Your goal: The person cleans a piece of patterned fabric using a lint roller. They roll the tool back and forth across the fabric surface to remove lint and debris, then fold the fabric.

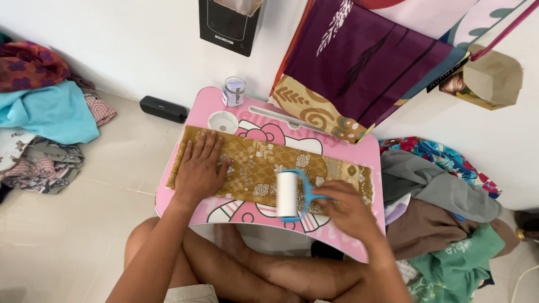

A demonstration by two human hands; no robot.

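Gold patterned cloth (264,171) lies flat across the pink worktop (359,154), likely soft and prone to slipping. The left hand (199,168) presses it, fingers spread; the right hand (351,210) grips a blue-handled lint roller (287,193) on it.

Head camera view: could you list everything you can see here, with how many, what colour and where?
lap table: one, pink with cartoon print, over the crossed legs
patterned cloth: one, mustard gold, folded flat across the table
lint roller: one, white roll on a blue handle, on the cloth
small jar: one, clear, table's far edge
speaker: one, black, on the floor by the wall
clothes piles: two, mixed colours, floor left and right
hanging fabric: one, purple and gold, on the wall
left hand: flat on the cloth
right hand: holding the roller's handle
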